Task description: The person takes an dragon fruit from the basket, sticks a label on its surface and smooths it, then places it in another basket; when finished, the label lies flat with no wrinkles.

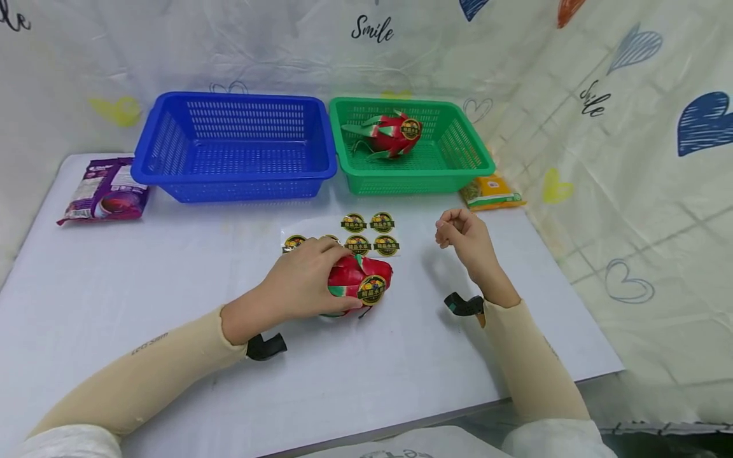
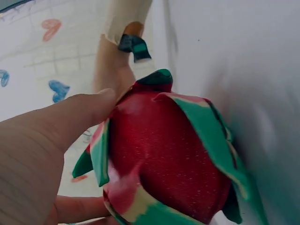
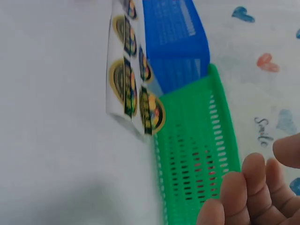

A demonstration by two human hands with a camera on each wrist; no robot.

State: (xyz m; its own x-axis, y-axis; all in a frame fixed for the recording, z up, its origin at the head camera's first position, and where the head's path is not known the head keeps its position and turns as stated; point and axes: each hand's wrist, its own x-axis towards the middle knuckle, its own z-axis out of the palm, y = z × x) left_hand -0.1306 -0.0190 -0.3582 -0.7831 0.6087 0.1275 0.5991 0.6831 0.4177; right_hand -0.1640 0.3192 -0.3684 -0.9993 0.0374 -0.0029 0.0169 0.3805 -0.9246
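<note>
A red dragon fruit (image 1: 346, 275) with green-tipped scales is held by my left hand (image 1: 306, 277), thumb on the near side and fingers over the far side. A round black-and-gold sticker (image 1: 371, 289) shows on its skin. In the left wrist view the fruit (image 2: 159, 140) fills the middle, with the thumb against it. My right hand (image 1: 471, 245) hovers over the table to the right, fingers loosely curled, holding nothing. Behind the held fruit lies a sticker sheet (image 1: 315, 226) with several round stickers, partly covered by my left hand.
At the back stand a blue basket (image 1: 240, 187) and, touching it, a green basket (image 1: 412, 182). Another stickered dragon fruit (image 1: 389, 138) lies in the green one. A purple packet (image 1: 109, 194) is at the left, a yellow packet (image 1: 494, 192) at the right. The white table's (image 1: 435, 388) front edge is near.
</note>
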